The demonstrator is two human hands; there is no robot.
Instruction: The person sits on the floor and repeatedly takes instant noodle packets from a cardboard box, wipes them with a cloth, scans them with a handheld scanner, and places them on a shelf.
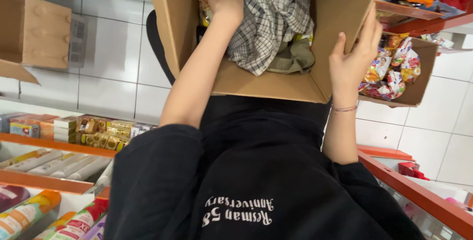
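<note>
An open cardboard box (266,85) rests against my black-shirted front. Inside it lie a black-and-white checkered cloth (268,21), an olive cloth (295,59) and some yellow packets (203,9). My left hand (225,1) reaches deep into the box beside the checkered cloth with its fingers curled; what they close on is hidden. My right hand (355,55) grips the box's right wall, thumb inside and fingers outside. A thin bracelet (344,108) circles that wrist.
A second cardboard box (419,85) of colourful snack packets sits at right, and another open box (44,31) at upper left. Orange shelves (59,146) at lower left hold small boxes, tubes and bottles. An orange shelf edge (419,193) runs at lower right. The floor is white tile (108,67).
</note>
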